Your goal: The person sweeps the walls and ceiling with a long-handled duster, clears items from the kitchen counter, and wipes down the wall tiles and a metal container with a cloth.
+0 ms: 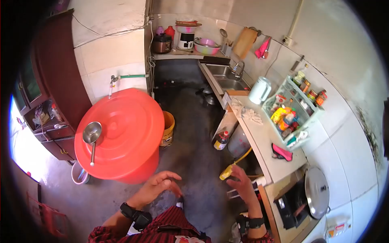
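My left hand is in front of my body over the dark floor, fingers apart and curved, with nothing in it. To its upper left stands a big red tub with a red lid, and a metal ladle lies on the lid. My right hand is raised beside the counter edge, its fingers loosely bent and spread. A bright yellow piece overlaps its fingertips in this view, in line with a yellow hose by the grey gas cylinder. Dark straps are on both wrists.
On the right counter are a kettle, gloves, a basket of bottles and a pink-black cloth. A stove with a lid follows. A dark bottle and yellow bucket stand on the floor.
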Available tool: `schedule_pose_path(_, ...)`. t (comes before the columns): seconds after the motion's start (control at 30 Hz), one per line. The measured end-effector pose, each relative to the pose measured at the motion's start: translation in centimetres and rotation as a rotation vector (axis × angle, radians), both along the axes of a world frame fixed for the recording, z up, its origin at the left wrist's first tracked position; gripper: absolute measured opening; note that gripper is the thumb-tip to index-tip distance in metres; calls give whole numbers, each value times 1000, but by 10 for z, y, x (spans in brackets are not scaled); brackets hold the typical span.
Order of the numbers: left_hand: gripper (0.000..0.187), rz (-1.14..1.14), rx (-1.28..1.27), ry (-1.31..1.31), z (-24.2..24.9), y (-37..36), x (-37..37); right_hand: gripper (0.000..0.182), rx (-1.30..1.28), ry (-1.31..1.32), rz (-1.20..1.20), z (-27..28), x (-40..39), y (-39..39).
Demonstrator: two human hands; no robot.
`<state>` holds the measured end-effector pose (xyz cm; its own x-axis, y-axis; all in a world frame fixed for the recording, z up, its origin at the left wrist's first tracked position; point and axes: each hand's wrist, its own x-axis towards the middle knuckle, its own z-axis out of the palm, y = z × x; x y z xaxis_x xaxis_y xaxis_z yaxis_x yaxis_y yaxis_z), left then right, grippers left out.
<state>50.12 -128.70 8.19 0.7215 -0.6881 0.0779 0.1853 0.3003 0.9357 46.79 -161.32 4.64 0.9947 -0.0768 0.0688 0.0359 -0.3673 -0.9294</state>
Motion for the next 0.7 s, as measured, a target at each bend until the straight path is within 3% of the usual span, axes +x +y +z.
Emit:
schedule_pose_path(0.13,37,98,-93,75,-7,-24,75,66,-104,-43,-131,-14,107,-55)
schedule_pose_path(0.2,36,128,-59,53,-1,-39,118,66,-247,-213,-103,-11,161,-81)
schedule_pose_path(0.23,36,135,-59,59,-4,-46,142,68,-94,-118,-116,1,179,-88)
schedule_pose_path(0.4,35,113,-102,117,-6,-79,242,79,-427,-60,-341,-55,292,-187)
schedule_pose_path(0.53,34,86,-71,113,-18,-99,312,86,-506,-3,-506,-100,368,-259)
schedule_pose_path(0.67,34,168,-36,244,-39,-114,387,90,-771,27,-627,-167,444,-315)
schedule_pose_path(0.7,35,193,-29,253,-43,-120,409,77,-1137,-62,-558,-198,455,-334)
